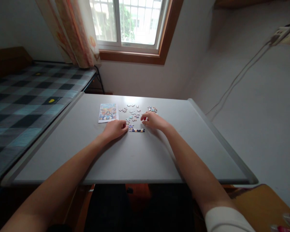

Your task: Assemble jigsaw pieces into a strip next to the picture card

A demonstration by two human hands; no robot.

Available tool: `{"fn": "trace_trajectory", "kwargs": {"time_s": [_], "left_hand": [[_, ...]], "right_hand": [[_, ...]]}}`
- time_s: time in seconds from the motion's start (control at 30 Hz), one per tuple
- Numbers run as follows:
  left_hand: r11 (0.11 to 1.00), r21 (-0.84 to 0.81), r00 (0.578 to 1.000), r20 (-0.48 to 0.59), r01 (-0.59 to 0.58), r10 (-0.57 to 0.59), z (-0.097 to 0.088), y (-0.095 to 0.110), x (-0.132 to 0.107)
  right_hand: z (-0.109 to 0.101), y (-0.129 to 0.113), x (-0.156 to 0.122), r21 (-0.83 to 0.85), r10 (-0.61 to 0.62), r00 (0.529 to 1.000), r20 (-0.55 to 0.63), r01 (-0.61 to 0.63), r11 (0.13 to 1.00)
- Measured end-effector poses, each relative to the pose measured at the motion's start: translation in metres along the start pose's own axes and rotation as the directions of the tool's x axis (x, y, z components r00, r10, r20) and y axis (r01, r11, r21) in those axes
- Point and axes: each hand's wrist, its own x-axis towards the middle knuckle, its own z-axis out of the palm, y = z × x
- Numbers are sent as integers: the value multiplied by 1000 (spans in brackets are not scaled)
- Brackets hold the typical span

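Note:
On the table, a short joined strip of jigsaw puzzle (138,130) forms a corner, with dark and orange patches along its bottom row. My left hand (114,129) rests at its left end with the fingers curled in; whatever they may hold is hidden. Above the strip's right end is my right hand (154,121), its fingers bent but apart, with nothing visible between them. Loose jigsaw pieces (134,113) lie scattered beyond the hands. A heap of jigsaw pieces (152,109) sits just behind my right hand. The printed picture sheet (108,112) lies behind my left hand.
The white table (135,158) has raised grey edges at both sides. A bed with a checked cover (50,83) stands to the left. Beyond the table are a wall and a window (135,22). A yellowish seat (268,206) is at the lower right.

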Motion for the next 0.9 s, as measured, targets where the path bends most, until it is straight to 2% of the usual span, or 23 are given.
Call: {"fn": "trace_trajectory", "kwargs": {"time_s": [0.1,0.27,0.37,0.5,0.9], "left_hand": [[1000,6,1000,5,8,-8,0,0,0],[1000,19,1000,-7,-5,5,2,0,-1],[1000,24,1000,-7,-15,15,3,0,0],[999,30,1000,-12,-15,16,5,-1,0],[1000,17,1000,-4,-21,21,4,1,-1]], "right_hand": [[4,-1,10,2,41,999,-15,-41,999],[16,3,4,-11,-3,986,-164,1,1000],[20,6,-4,-4,-56,982,-178,56,998],[20,9,-7,-30,-75,980,-183,71,997],[25,18,-4,-95,40,970,-239,-64,993]]}}
